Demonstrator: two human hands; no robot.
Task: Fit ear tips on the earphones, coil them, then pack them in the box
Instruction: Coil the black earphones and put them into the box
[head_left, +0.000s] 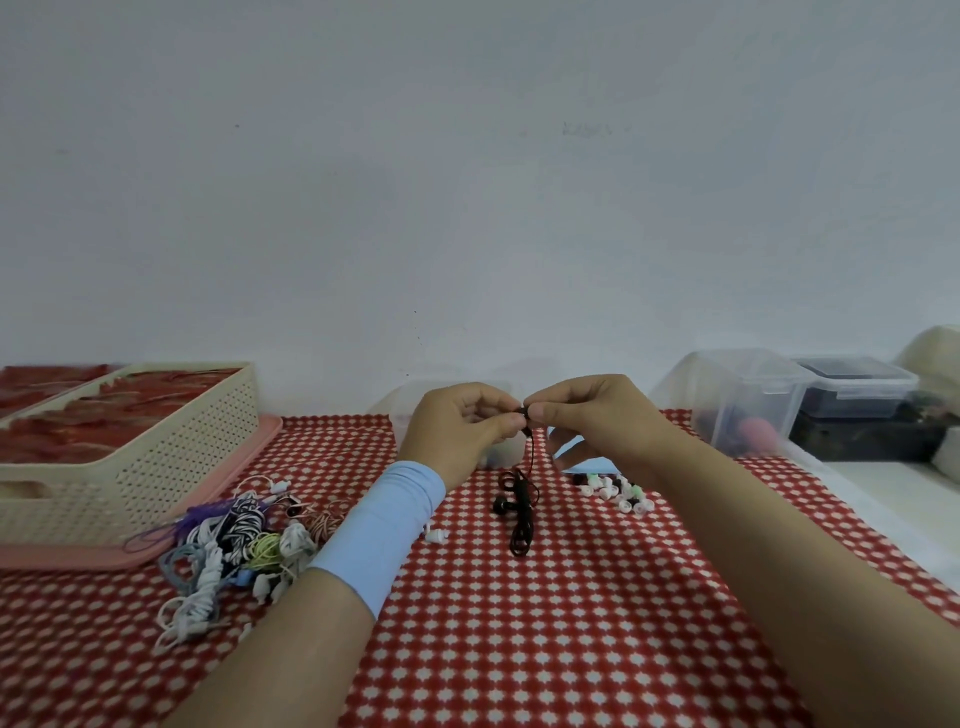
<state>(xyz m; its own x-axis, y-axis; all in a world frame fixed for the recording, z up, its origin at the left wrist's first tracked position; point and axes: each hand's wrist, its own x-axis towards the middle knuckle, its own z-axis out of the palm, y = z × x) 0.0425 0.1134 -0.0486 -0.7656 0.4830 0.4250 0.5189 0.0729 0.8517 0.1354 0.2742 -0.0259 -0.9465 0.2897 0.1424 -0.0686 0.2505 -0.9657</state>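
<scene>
Black earphones (503, 505), looped cord (521, 525) slack, one bud (523, 412) pinched by left hand (457, 426) and right hand (587, 421).

No text can be read.
A faint grey smudge (587, 127) on the wall (467, 208) is too blurred to tell whether it is writing. The basket (182, 441), the clear box (748, 400) and the black earphones (519, 512) show no lettering, label or number that can be made out.
</scene>
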